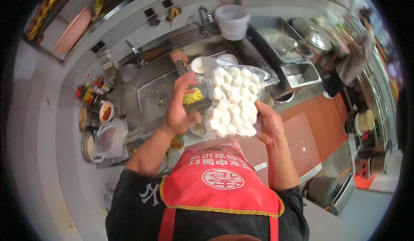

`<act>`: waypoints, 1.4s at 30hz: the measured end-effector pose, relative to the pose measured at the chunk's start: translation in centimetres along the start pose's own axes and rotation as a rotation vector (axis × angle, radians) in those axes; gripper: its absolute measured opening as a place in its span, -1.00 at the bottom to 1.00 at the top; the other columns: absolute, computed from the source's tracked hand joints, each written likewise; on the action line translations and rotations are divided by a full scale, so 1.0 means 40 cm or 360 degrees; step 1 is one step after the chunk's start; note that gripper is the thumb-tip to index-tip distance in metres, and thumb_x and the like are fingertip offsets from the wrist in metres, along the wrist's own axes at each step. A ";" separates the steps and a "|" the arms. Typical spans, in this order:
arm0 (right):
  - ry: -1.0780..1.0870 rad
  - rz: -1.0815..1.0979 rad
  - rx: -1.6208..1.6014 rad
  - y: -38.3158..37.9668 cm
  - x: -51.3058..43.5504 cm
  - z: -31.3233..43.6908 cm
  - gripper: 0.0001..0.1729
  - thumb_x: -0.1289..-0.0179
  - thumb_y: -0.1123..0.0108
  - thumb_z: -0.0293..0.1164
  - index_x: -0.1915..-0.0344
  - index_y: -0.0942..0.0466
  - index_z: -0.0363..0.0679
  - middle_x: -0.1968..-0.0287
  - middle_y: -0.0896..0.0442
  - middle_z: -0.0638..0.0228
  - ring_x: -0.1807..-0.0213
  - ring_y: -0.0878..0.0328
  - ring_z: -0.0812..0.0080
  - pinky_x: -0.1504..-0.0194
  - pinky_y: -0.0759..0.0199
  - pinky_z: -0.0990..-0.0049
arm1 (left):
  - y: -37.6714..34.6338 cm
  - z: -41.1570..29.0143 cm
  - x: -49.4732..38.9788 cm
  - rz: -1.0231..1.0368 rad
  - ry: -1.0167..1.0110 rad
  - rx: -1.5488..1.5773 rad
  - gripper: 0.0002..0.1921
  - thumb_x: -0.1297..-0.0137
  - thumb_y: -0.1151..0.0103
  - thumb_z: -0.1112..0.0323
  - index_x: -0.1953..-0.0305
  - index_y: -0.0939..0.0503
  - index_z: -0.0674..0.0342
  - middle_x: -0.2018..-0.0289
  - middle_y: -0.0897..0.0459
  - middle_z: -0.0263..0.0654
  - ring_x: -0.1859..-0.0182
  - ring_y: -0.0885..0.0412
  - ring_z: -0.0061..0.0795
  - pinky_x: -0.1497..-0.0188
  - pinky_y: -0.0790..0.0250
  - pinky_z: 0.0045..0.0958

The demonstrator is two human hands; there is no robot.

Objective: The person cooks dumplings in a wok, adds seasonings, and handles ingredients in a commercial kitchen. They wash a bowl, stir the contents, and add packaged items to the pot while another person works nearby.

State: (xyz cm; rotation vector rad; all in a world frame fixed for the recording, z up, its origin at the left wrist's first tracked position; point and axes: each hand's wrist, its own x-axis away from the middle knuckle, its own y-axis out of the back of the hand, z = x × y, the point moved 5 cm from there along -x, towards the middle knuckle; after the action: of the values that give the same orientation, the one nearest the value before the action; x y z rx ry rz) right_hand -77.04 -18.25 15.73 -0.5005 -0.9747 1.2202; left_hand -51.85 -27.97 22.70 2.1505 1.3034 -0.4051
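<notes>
In my right hand (271, 123) I hold a clear plastic bag of white balls (234, 102) by its right edge. The bag hangs in front of my red apron, its round pieces packed in rows. My left hand (181, 103), slightly blurred, is raised to the left of the bag, fingers apart and holding nothing. Behind that hand, yellow shreds of food (193, 96) lie near the front of the steel sink (150, 103). A small white bowl (197, 65) stands beyond the bag, partly hidden by it.
A white bucket (233, 23) stands by the faucet (204, 21). Seasoning bottles (89, 94) and a plastic bag (111, 136) sit at left. At right are a grey tub (278, 36), a steel pan (300, 73) and another person (355, 58). Red-brown flooring (326, 124) lies below.
</notes>
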 end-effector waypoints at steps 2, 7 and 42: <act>0.0002 -0.0090 0.0087 0.012 -0.002 0.009 -0.55 -0.63 0.00 -0.33 -0.27 -0.47 -0.49 -0.18 -0.68 0.01 -0.14 -0.71 0.14 -0.25 -0.59 0.19 | -0.046 -0.069 0.029 0.0256 -0.0528 -0.0603 0.17 0.07 -0.44 -0.52 -0.46 -0.36 0.18 -0.48 -0.27 0.00 -0.42 -0.34 0.02 -0.41 -0.24 0.05; -0.0065 -0.0125 -0.0030 0.012 0.004 -0.016 -0.56 -0.62 0.00 -0.32 -0.23 -0.50 -0.48 -0.14 -0.70 0.03 -0.09 -0.73 0.19 -0.18 -0.64 0.22 | -0.134 -0.155 0.024 0.0610 -0.0788 -0.0782 -0.19 0.04 -0.59 -0.15 -0.22 -0.61 0.15 -0.25 -0.56 -0.12 -0.29 -0.50 -0.03 -0.33 -0.34 0.04; 0.1878 -0.0107 0.2291 -0.149 0.136 0.127 -0.92 -0.32 -0.33 -0.49 0.25 -0.63 -0.27 0.40 -0.63 0.06 0.40 -0.63 -0.03 0.36 -0.49 0.23 | -0.219 -0.147 -0.164 0.0438 0.0096 -0.0067 -0.76 -0.44 -0.31 0.30 0.05 -0.68 0.36 0.24 -0.72 -0.26 0.19 -0.66 -0.54 0.11 -0.53 -0.41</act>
State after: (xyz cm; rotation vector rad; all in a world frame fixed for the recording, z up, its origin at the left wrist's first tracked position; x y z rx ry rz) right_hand -77.85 -15.85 24.92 0.0564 0.9032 0.9954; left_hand -62.92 -25.84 27.92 2.2804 1.0171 -0.2006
